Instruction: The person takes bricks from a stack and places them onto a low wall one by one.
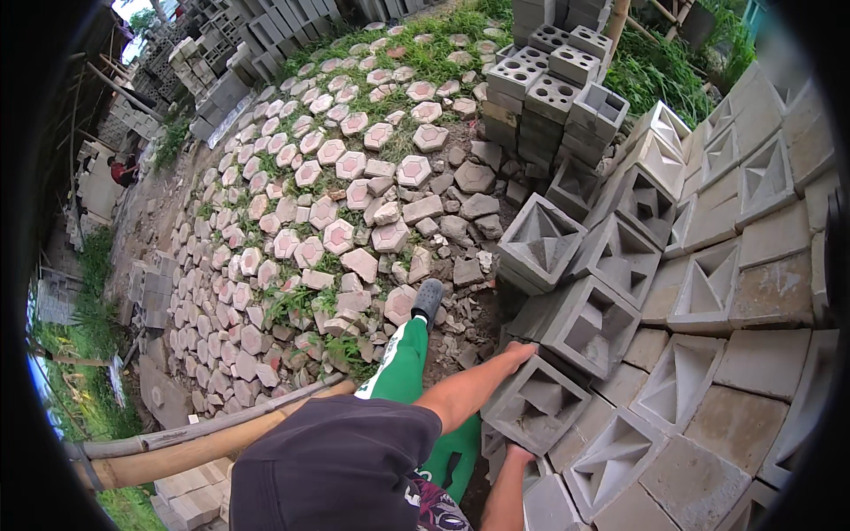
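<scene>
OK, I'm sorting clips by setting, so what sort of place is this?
Probably an outdoor yard where concrete products are made or stored: recessed blocks stacked on the right, a stack of round-holed blocks beyond, and many hexagonal pavers spread out.

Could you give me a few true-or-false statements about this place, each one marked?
1. The left hand and right hand hold one grey block. True.
2. The hexagonal pieces are piled in one stack. False: the hexagonal pieces lie spread out, with grass among them.
3. The trousers are green with white. True.
4. The shirt is bright yellow. False: the shirt is dark.
5. Blocks with round holes are stacked up. True.
</scene>
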